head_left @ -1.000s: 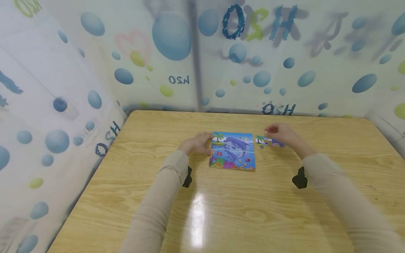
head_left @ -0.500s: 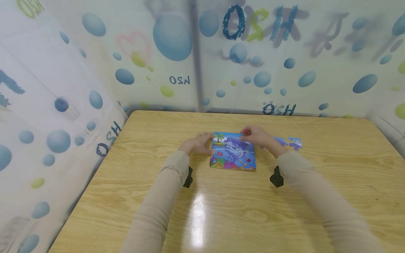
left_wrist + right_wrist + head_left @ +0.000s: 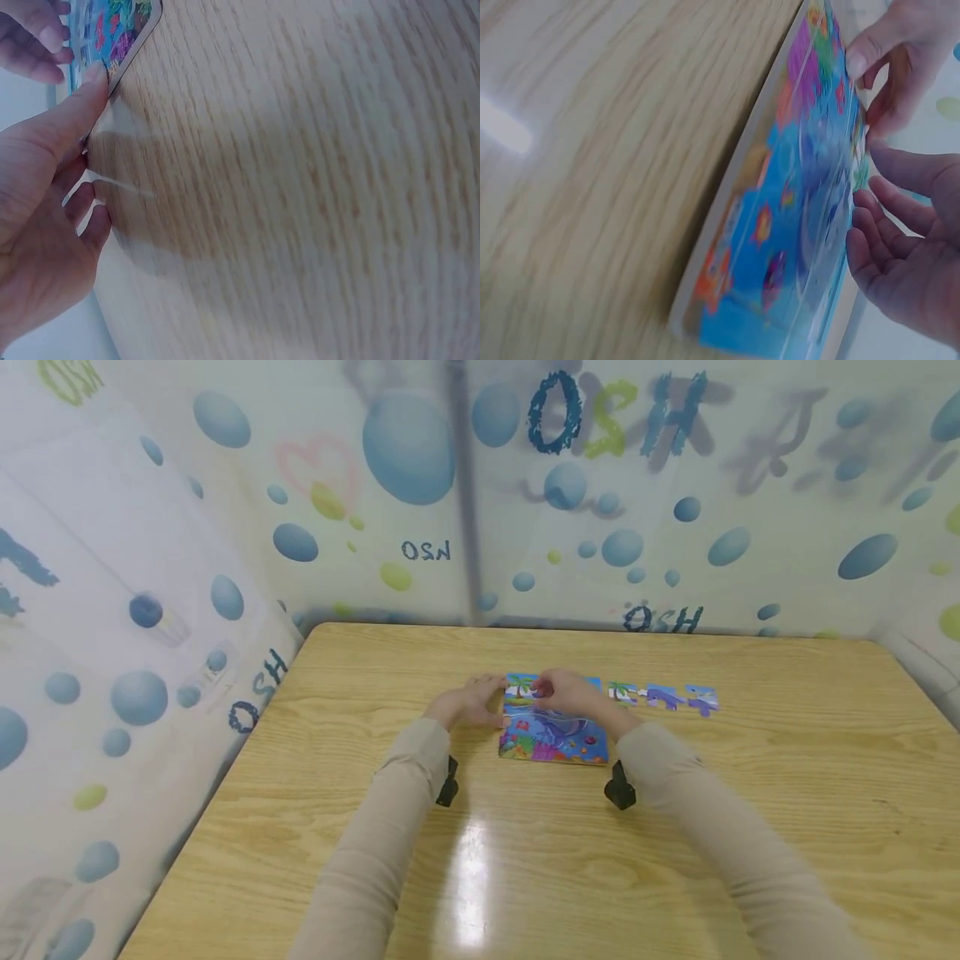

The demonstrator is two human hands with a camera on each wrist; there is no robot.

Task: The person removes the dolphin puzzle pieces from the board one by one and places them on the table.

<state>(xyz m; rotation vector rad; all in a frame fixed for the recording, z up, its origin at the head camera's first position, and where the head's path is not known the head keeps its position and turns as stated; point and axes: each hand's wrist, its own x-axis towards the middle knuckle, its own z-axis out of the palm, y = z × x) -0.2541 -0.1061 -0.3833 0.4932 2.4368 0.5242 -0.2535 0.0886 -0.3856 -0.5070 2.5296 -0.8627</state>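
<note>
Observed: a screened-off tabletop workspace; the wider premises cannot be identified from here. Evidence: pale curtain (image 3: 510,518) printed with blue and green bubbles (image 3: 408,447) and mirrored H2O lettering (image 3: 611,415), hanging beyond the far edge and left side of a wood-grain table (image 3: 570,860).

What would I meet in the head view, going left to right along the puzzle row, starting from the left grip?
Left grip → dolphin picture board → palm-tree puzzle piece → dolphin-head puzzle piece → blue-and-purple puzzle piece.
</note>
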